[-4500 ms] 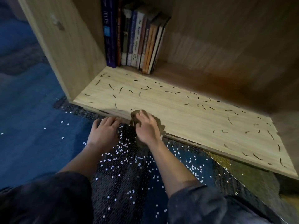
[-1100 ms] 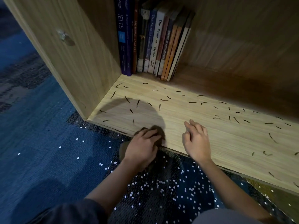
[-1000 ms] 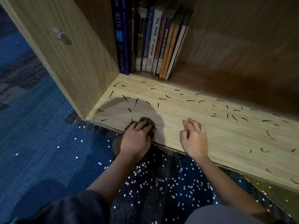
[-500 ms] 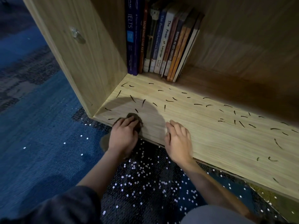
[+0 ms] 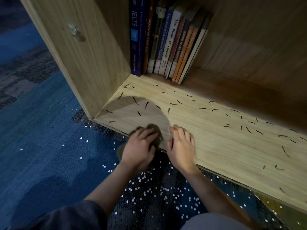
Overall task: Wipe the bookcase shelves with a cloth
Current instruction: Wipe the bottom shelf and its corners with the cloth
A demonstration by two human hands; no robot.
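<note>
Left hand (image 5: 138,149) clamps cloth (image 5: 156,130) at shelf (image 5: 216,155) edge; right hand (image 5: 181,146) flat, empty. Risk: hasty sweep scatters 12 o'clock bits (image 5: 135,100) onto carpet (image 5: 49,138).

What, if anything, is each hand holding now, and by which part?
The left hand grips the cloth over its bunched middle, at the front edge of the shelf. The right hand rests on the shelf, holding nothing.

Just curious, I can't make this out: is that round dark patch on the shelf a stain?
Head view: no, a soft-edged shadow on the shelf, grain showing through, over the cloth; head view: the left hand looks slightly blurred; head view: the back beside the books is dim.
</note>
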